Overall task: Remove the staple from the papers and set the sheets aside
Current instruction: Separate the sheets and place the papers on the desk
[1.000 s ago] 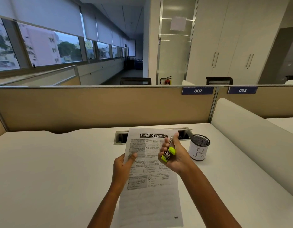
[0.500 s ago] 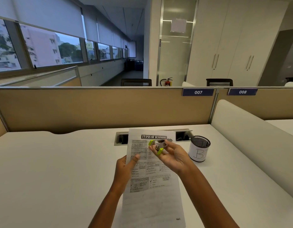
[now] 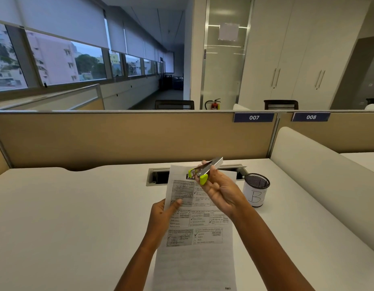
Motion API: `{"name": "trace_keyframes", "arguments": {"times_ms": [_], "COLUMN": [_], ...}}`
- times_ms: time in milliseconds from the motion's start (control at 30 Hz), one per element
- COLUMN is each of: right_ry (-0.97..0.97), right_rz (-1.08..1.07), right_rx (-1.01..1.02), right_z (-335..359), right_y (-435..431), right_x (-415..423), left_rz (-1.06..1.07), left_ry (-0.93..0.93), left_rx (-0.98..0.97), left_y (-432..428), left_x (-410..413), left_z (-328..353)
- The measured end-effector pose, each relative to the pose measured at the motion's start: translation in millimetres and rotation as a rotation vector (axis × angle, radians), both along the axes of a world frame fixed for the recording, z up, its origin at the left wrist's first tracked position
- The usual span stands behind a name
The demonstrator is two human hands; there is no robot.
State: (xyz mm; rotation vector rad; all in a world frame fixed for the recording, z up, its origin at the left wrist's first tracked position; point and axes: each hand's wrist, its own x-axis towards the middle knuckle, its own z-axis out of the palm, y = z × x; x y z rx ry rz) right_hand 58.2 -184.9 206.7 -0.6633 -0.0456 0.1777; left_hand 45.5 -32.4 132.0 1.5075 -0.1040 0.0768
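The printed papers (image 3: 194,238) are held above the white desk, their top raised and tilted toward me. My left hand (image 3: 164,215) grips them at the left edge, thumb on the front. My right hand (image 3: 218,191) is palm up over the upper part of the sheets and holds a metal staple remover with lime-green grips (image 3: 205,171) between its fingertips, the green end pointing left near the papers' top left. The staple itself is too small to see.
A black mesh pen cup (image 3: 256,189) with a white label marked "B" stands to the right of the papers. A cable slot (image 3: 158,177) is cut in the desk behind them. A beige partition (image 3: 129,137) closes the back, a white divider (image 3: 320,175) the right.
My right hand has turned palm up and risen toward the papers' top, and the staple remover went from upright in the fist to lying level in the fingertips. My left hand has held still.
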Motion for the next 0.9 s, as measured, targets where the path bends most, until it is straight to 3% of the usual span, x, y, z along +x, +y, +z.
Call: {"name": "trace_keyframes", "arguments": {"times_ms": [167,367,533,900], "right_ry": [-0.24,-0.541,-0.65,-0.687], "right_rz": [-0.121,-0.259,-0.251,-0.177], "right_rx": [-0.181,-0.702,-0.788,-0.962], "right_z": [15.0,24.0,31.2,35.5], "right_y": [-7.2,-11.8,-12.4,-5.8], "right_x": [5.4,5.4,4.5,3.4], "left_rz": [0.02,0.02,0.002,-0.023], "left_ry": [-0.083,-0.131,-0.167,-0.228], "left_rx": [0.079,0.106,0.152,0.252], "left_y": [-3.8,-5.4,-7.1,-9.1], "left_x": [0.8,1.1,0.0,1.7], "left_z": [6.3,7.9,6.4,6.7]}}
